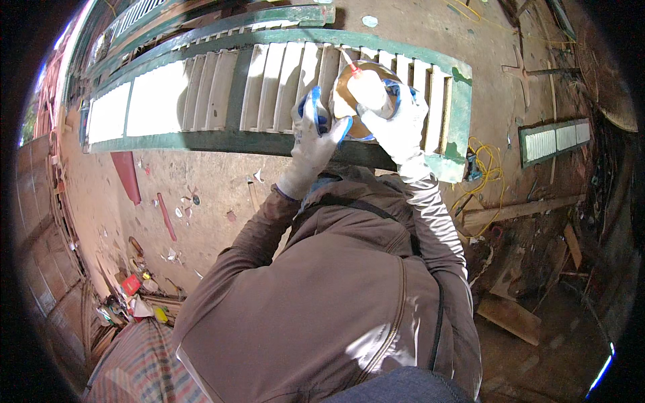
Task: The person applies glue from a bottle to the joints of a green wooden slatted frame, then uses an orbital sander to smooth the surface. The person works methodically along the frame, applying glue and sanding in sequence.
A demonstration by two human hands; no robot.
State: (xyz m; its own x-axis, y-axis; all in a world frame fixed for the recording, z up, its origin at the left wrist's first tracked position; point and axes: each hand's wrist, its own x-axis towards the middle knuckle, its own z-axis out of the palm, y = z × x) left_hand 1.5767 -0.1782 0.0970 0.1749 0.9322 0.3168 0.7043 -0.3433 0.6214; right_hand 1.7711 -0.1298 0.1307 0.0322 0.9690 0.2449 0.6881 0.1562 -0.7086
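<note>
A long green-framed shutter (269,141) with pale slats lies across in front of me. My right hand (400,124), in a white and blue glove, grips a whitish squeeze bottle (366,87) with a red tip, held over the slats. My left hand (314,131), gloved the same way, rests on the slats and the shutter's near rail just left of the bottle. A brown round thing shows behind the bottle; I cannot tell what it is.
A second green frame (222,27) lies beyond the shutter. A small slatted panel (554,140) sits at the right, near yellow cord (487,168) and wood planks (517,211). Red strips (127,176) and scraps litter the dirt floor at the left.
</note>
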